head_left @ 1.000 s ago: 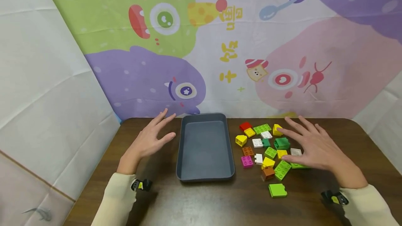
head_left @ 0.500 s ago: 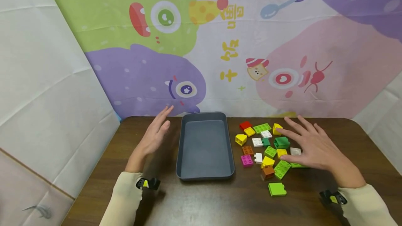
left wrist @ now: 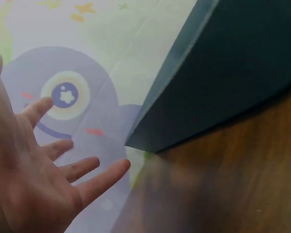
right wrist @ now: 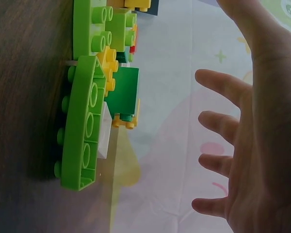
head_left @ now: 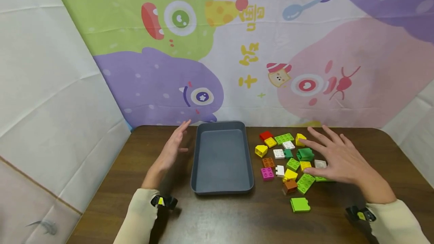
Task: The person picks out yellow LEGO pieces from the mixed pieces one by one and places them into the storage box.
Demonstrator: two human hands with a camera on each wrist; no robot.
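A dark grey rectangular tray (head_left: 222, 191) lies on the table with nothing in it. Just off its left wall is my left hand (head_left: 168, 153), turned on edge, fingers extended. The left wrist view shows that hand (left wrist: 43, 170) palm up with spread fingers beside the tray's wall (left wrist: 199, 92). Over the right side of a group of toy building bricks (head_left: 293, 164), my right hand (head_left: 342, 159) hovers with its fingers apart. Close by it are a dark green brick (head_left: 305, 154) and a light green brick (right wrist: 80, 126), which lies on its side in the right wrist view. Neither hand holds anything.
The brown table (head_left: 220, 221) meets a cartoon-printed cloth (head_left: 251, 48) at its back edge. A lone bright green brick (head_left: 300, 205) lies nearer the front than the others. Magenta (head_left: 267, 174), red, white, orange and yellow bricks lie between tray and right hand.
My left hand has moved right, closer to the tray, and turned from palm down with spread fingers to on edge. The right hand, tray and bricks have stayed put.
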